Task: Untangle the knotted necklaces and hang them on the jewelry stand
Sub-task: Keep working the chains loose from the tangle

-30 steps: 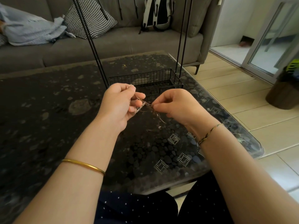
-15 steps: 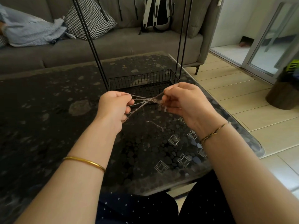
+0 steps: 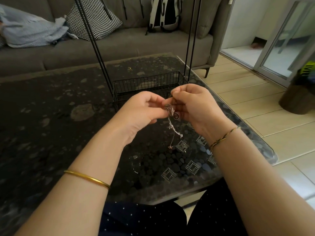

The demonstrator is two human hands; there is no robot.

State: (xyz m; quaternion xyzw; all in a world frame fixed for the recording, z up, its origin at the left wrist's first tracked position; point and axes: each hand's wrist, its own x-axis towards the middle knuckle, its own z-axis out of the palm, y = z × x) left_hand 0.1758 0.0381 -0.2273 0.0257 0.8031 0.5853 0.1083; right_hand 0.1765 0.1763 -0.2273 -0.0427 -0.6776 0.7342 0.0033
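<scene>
Two-handedly reaching out over a dark glass table (image 3: 51, 116), sitting opposite a grey sofa (image 3: 127, 46). Looking, at far left, at a crumpled pale-blue blanket (image 3: 30, 31) lying on that sofa, with a houndstooth cushion (image 3: 97, 21) propped just beside it. Wearing a plain gold bangle (image 3: 87, 178) on the left forearm. Curling the left hand (image 3: 141, 111) inward, pinching the left side of the knotted necklaces (image 3: 172, 111) between thumb and fingertips. Facing the jewelry stand (image 3: 144, 84) just behind the hands, with a wire basket base sitting on the table and thin black rods rising out of the top of view. Holding the tangle in mid-air between the two hands, in front of the basket and apart from it, not yet hanging on the stand. Letting a silvery chain (image 3: 174, 129) and a thinner strand dangle from the knot toward the glass, though being unable to tell whether touching it. Gripping the right side of the tangle with the right hand (image 3: 197, 106), fingers curled tight, almost touching the left hand. Seeing a black-and-white backpack (image 3: 163, 14) leaning on the sofa back, behind the rods. Wearing a braided cord bracelet (image 3: 221, 138) on the right wrist. Facing, at far right, pale floor tiles (image 3: 247, 103), a sliding glass door (image 3: 286, 36) and a brown stump-like block (image 3: 296, 101).
</scene>
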